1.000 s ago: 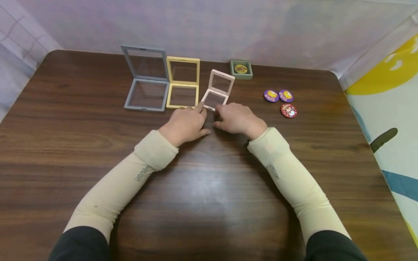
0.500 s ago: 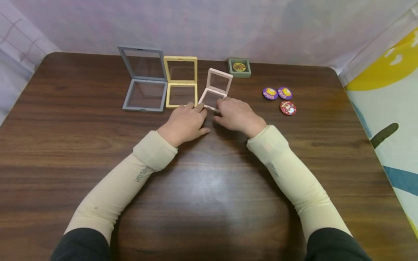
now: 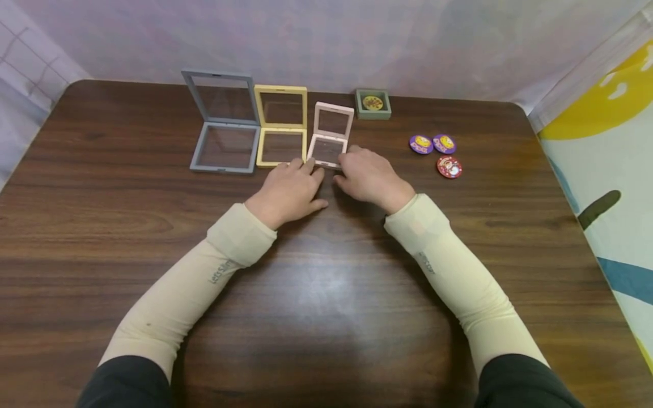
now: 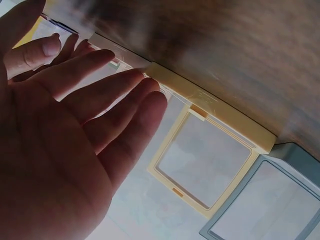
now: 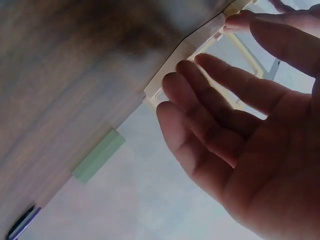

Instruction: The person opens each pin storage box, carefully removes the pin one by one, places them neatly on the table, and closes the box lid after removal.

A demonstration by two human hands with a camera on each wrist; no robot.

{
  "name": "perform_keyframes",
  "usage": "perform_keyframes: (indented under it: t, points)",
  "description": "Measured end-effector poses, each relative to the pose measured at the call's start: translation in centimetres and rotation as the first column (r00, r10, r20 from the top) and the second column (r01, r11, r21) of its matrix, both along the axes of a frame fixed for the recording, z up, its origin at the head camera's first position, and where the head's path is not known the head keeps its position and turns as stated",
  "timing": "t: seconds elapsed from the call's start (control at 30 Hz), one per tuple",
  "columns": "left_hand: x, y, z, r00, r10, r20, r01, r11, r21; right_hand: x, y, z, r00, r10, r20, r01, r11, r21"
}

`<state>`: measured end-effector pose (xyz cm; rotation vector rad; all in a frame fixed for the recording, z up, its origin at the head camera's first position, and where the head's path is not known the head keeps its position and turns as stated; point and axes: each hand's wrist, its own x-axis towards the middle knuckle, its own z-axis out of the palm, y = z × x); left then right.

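Nothing is gripped: the pink frame (image 3: 330,136), just beside the yellow frame (image 3: 282,129), seems touched at its near corners by the relaxed left hand (image 3: 288,190) and right hand (image 3: 374,177). Lining-up is apparently under way; gentle, even pressure is probably called for next.

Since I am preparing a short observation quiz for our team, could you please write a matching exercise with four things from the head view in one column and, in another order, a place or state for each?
Column one:
1. Pink display frame
2. Green display frame
3. Blue-grey display frame
4. Red round badge

Column two (as seen in the head view):
a. Open, farthest left of the frames
b. Lower in the picture than two purple badges
c. Open, just right of the yellow display frame
d. Has a round yellow badge inside

Right pairs: 1-c, 2-d, 3-a, 4-b.
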<state>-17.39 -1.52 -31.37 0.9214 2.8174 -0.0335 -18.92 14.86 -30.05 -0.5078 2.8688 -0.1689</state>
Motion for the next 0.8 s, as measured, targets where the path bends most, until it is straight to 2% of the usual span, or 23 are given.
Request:
perform_keyframes:
  t: [0.23,0.63,0.73,0.8]
  points:
    - [0.14,0.02,0.02,0.999,0.034,0.017,-0.034,0.999,0.006,-0.04,-0.12,-0.07,0.999,0.042,0.025,-0.042,0.999,0.003]
    - [0.2,-0.01,-0.04,1.0,0.027,0.008,-0.027,1.0,-0.006,-0.11,0.13,-0.13,0.998,0.059,0.012,-0.059,0.998,0.014]
    - [0.22,0.0,-0.03,1.0,0.026,0.016,-0.026,1.0,-0.004,-0.06,0.0,-0.14,0.996,0.092,0.011,-0.092,0.996,0.012]
    - [0.23,-0.01,-0.03,0.999,0.026,0.02,-0.026,1.0,-0.01,0.0,-0.12,-0.17,0.989,0.138,0.043,-0.139,0.99,0.023]
